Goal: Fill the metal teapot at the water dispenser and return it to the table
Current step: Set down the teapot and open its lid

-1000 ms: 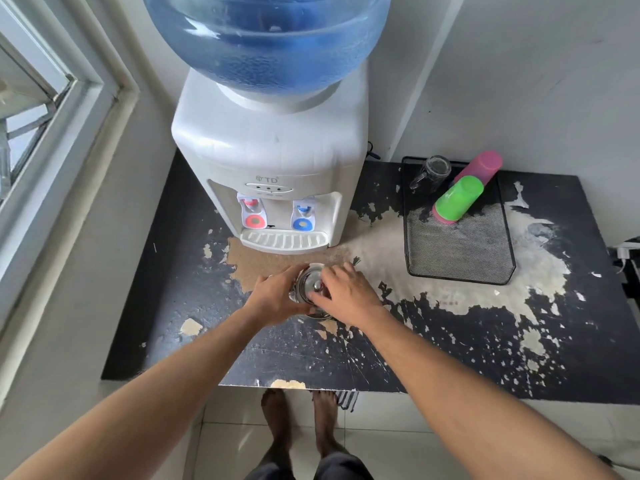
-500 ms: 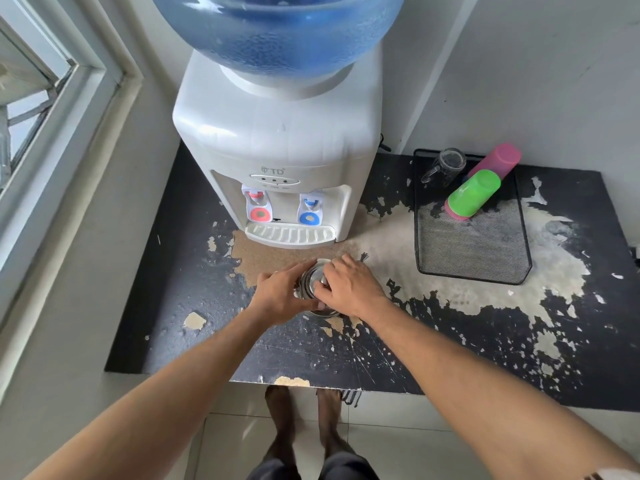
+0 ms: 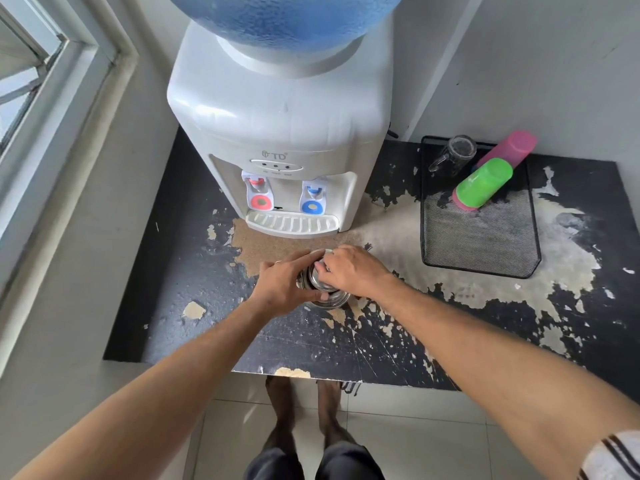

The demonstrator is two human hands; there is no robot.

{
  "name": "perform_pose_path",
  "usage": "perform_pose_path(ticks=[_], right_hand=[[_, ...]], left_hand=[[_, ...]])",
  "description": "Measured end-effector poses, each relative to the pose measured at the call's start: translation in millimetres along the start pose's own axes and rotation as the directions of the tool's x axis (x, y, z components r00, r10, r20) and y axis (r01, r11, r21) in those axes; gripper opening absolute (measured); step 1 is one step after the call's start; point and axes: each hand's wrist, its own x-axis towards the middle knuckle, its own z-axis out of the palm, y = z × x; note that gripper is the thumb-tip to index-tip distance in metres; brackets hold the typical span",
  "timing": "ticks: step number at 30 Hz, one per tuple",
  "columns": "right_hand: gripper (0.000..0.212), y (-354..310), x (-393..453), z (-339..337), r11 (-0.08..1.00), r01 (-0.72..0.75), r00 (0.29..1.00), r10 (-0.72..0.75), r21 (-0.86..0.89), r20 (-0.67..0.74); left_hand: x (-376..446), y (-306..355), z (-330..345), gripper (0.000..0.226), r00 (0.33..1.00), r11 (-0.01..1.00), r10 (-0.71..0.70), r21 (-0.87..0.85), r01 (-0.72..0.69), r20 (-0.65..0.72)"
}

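The metal teapot (image 3: 327, 294) stands on the worn black table (image 3: 207, 289), a short way in front of the white water dispenser (image 3: 277, 133). My left hand (image 3: 282, 287) grips its left side. From the right, my right hand (image 3: 353, 270) reaches over the top and its fingers curl on the lid. Most of the teapot is hidden under both hands. The dispenser has a red tap (image 3: 259, 195), a blue tap (image 3: 312, 200) and a drip tray (image 3: 292, 223) below them.
A black mesh tray (image 3: 481, 244) at the right holds a glass mug (image 3: 455, 155), a green cup (image 3: 483, 183) and a pink cup (image 3: 512, 147). A window frame (image 3: 52, 109) runs along the left. My bare feet (image 3: 304, 410) stand on tiles below the table edge.
Both hands stay on the teapot in the same spot. The view has drifted, so the dispenser and table sit further right and lower in the frame.
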Motion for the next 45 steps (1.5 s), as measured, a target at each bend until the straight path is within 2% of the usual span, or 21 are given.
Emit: perform_pose_path(ticks=[5, 8, 12, 15, 18, 19, 22, 26, 28, 31, 36, 40, 43, 45], right_hand=[[0.042, -1, 0, -1, 0.998, -0.027, 0.999, 0.029, 0.054, -0.032], [0.042, -3, -3, 4, 0.992, -0.087, 0.992, 0.095, 0.092, -0.087], [0.040, -1, -12, 14, 0.992, -0.118, 0.983, 0.124, 0.055, -0.132], [0.065, 8, -11, 18, 0.982, -0.166, 0.973, 0.178, 0.088, -0.144], [0.091, 8, -2, 18, 0.942, -0.227, 0.974, 0.224, 0.247, 0.039], [0.092, 8, 0, 18, 0.936, -0.248, 0.969, 0.236, 0.249, 0.075], [0.082, 10, 2, 20, 0.959, -0.222, 0.974, 0.210, 0.177, 0.083], [0.081, 9, 3, 18, 0.977, -0.182, 0.983, 0.179, 0.111, 0.036], [0.068, 9, 4, 20, 0.983, -0.162, 0.987, 0.161, 0.081, 0.028], [0.046, 7, 4, 19, 0.985, -0.152, 0.988, 0.151, 0.078, 0.017], [0.032, 5, 4, 16, 0.986, -0.141, 0.990, 0.142, 0.086, -0.015], [0.036, 9, 3, 11, 0.959, -0.200, 0.978, 0.208, 0.199, -0.017], [0.040, 10, 1, 8, 0.964, -0.190, 0.981, 0.194, 0.187, -0.001], [0.056, 10, 1, 5, 0.964, -0.184, 0.983, 0.181, 0.193, 0.028]], left_hand=[[-1, -1, 3, 0.097, 1.000, 0.999, -0.014, -0.038, 0.013, -0.025], [-1, -1, 3, 0.096, 1.000, 0.999, -0.020, -0.044, 0.020, -0.019], [-2, -1, 2, 0.096, 1.000, 0.998, -0.005, -0.057, 0.004, -0.014], [-2, -2, 3, 0.095, 1.000, 0.998, -0.001, -0.067, 0.000, -0.009], [-1, -4, 3, 0.096, 0.999, 0.994, -0.030, -0.106, 0.027, -0.026], [0, -5, 3, 0.100, 0.998, 0.993, -0.049, -0.108, 0.045, -0.030], [3, -6, 4, 0.109, 0.998, 0.996, -0.061, -0.069, 0.059, -0.024], [2, -4, 3, 0.124, 0.998, 0.997, -0.066, -0.031, 0.066, -0.022], [3, -4, 3, 0.128, 0.997, 0.997, -0.074, -0.026, 0.074, -0.018], [1, -3, 3, 0.124, 0.997, 0.997, -0.076, -0.027, 0.075, -0.023], [2, 0, 2, 0.116, 0.997, 0.997, -0.073, -0.010, 0.073, -0.033], [-1, 0, 2, 0.119, 0.997, 0.997, -0.068, -0.021, 0.068, -0.022], [-1, 0, 1, 0.122, 0.997, 0.997, -0.074, -0.024, 0.074, 0.000], [0, -2, 1, 0.117, 0.998, 0.997, -0.068, -0.019, 0.068, -0.004]])
